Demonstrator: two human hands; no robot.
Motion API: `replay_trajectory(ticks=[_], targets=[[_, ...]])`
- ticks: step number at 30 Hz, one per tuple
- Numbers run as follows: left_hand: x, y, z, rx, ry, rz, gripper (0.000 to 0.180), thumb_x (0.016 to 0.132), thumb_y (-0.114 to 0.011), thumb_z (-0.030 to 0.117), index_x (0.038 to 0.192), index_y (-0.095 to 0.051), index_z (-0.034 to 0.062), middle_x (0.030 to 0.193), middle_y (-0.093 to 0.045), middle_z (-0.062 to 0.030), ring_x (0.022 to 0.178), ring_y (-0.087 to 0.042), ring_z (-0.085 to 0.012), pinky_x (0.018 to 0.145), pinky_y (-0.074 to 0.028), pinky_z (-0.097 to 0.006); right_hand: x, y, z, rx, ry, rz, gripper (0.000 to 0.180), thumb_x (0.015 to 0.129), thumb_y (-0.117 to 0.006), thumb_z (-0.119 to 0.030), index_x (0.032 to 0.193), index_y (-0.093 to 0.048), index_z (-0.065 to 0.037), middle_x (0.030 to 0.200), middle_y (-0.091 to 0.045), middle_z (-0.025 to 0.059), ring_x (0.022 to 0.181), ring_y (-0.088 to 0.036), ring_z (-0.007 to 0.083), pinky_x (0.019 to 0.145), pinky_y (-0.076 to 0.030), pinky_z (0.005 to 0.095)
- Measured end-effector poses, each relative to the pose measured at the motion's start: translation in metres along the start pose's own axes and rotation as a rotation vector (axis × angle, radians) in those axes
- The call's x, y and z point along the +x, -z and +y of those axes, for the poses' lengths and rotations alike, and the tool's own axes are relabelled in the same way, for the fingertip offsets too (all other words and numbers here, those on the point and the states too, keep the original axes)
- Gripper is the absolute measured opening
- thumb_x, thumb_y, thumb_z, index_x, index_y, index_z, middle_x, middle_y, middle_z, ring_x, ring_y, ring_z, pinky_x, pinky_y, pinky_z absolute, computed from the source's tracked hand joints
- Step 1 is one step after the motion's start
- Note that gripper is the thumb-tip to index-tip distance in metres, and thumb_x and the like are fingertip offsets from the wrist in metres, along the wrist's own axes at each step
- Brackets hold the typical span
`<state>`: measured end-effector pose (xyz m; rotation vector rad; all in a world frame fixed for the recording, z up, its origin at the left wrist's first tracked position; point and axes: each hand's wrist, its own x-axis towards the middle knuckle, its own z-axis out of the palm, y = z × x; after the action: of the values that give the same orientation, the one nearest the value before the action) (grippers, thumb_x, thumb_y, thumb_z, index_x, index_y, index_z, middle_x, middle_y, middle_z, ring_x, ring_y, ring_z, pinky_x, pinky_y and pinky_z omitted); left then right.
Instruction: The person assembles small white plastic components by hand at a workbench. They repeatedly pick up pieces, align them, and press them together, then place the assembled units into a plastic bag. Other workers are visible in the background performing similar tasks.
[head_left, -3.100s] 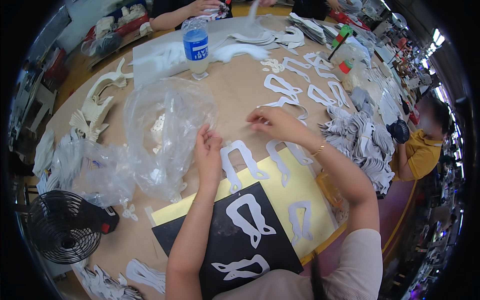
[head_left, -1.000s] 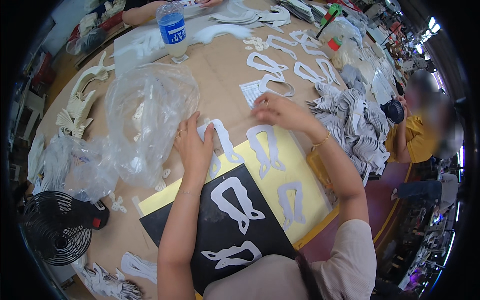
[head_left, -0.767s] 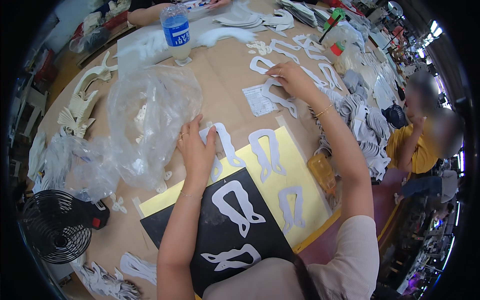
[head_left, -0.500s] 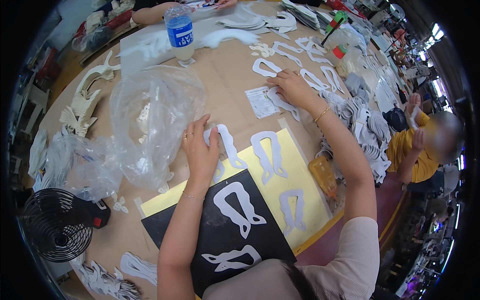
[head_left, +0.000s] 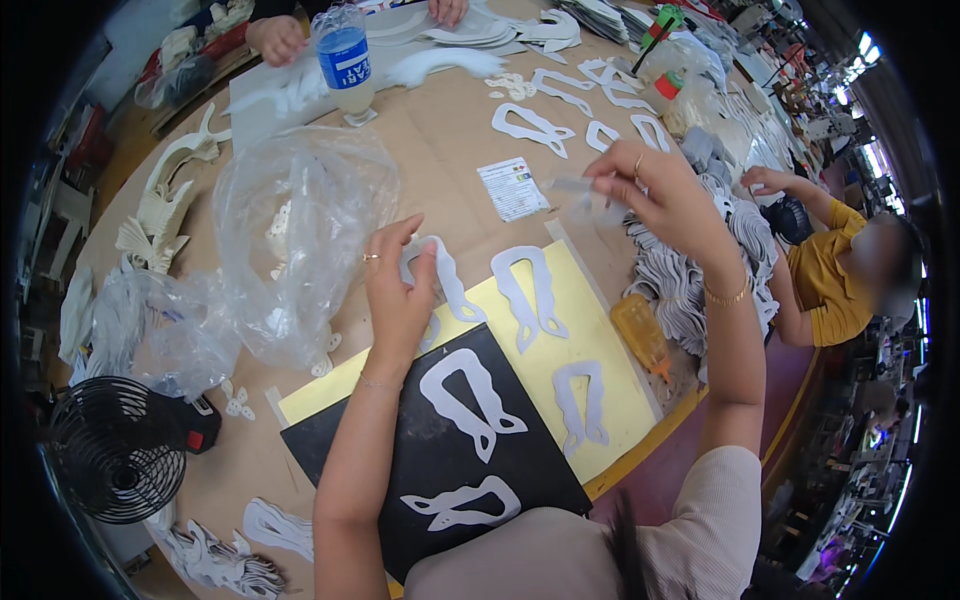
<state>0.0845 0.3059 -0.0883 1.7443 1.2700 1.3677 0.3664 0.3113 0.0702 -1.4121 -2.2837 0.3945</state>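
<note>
My left hand [head_left: 398, 290] is at the upper edge of a yellow sheet [head_left: 622, 400]. Its fingers are apart, and the thumb lies against a white loop-shaped cutout [head_left: 455, 285], partly hidden behind the hand. My right hand [head_left: 660, 200] is raised above the table with its fingers pinched on another white cutout [head_left: 585, 200], blurred by motion. Two more cutouts lie on the yellow sheet, one upper [head_left: 522, 290] and one lower [head_left: 580, 400]. On a black board [head_left: 410, 450] overlapping the sheet are a cutout [head_left: 465, 395] and a second one [head_left: 465, 503].
Clear plastic bags [head_left: 300, 240] and a black fan [head_left: 118, 450] are on the left. A drink bottle [head_left: 345, 65] stands at the back, near another person's hands [head_left: 278, 40]. Layered white pieces [head_left: 680, 265] and an amber bottle [head_left: 640, 330] lie right; a yellow-shirted person [head_left: 830, 260] sits beyond.
My right hand has lifted a white cutout from beside the printed paper and moved right and toward me. My left hand stays by its cutout. The view has shifted slightly.
</note>
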Motion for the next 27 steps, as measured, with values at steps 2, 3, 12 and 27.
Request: replay_trajectory(ticks=[2, 3, 12, 27], targets=[[0.000, -0.001, 0.020, -0.095, -0.039, -0.049, 0.042, 0.088, -0.069, 0.012, 0.127, -0.060, 0.0031, 0.118, -0.061, -0.0146, 0.115, -0.056, -0.0280, 0.098, -0.043, -0.036, -0.009, -0.003, -0.019, 0.025, 0.051, -0.045, 0.013, 0.093, -0.064, -0.012, 0.099, -0.067, -0.002, 0.085, -0.064, 0.0092, 0.077, -0.065, 0.0233, 0.069, -0.050, 0.0322], [0.000, -0.004, 0.033, -0.179, -0.044, -0.086, 0.044, 0.087, -0.071, 0.013, 0.128, -0.060, 0.0032, 0.119, -0.061, -0.0139, 0.116, -0.056, -0.0263, 0.098, -0.044, -0.035, -0.012, -0.007, -0.026, 0.041, 0.077, -0.068, 0.012, 0.093, -0.064, -0.013, 0.099, -0.067, -0.002, 0.085, -0.064, 0.0089, 0.076, -0.065, 0.0237, 0.069, -0.050, 0.0325], [-0.004, 0.010, 0.101, -0.442, 0.371, -0.536, 0.026, 0.092, -0.071, 0.015, 0.112, -0.070, -0.0009, 0.091, -0.072, -0.0065, 0.079, -0.064, -0.0113, 0.074, -0.051, -0.024, -0.026, -0.014, -0.043, 0.213, 0.153, -0.146, 0.018, 0.091, -0.066, -0.012, 0.107, -0.067, -0.004, 0.093, -0.067, 0.0080, 0.081, -0.067, 0.0211, 0.073, -0.052, 0.0313], [-0.006, -0.005, 0.096, -0.460, 0.531, -0.497, 0.024, 0.098, -0.063, 0.016, 0.110, -0.066, -0.0043, 0.090, -0.068, -0.0057, 0.077, -0.067, -0.0109, 0.064, -0.059, -0.024, -0.056, -0.051, 0.008, 1.001, -0.360, -0.279, 0.026, 0.100, -0.061, -0.023, 0.114, -0.058, -0.001, 0.096, -0.059, 0.0024, 0.085, -0.063, 0.0094, 0.068, -0.058, 0.0231]])
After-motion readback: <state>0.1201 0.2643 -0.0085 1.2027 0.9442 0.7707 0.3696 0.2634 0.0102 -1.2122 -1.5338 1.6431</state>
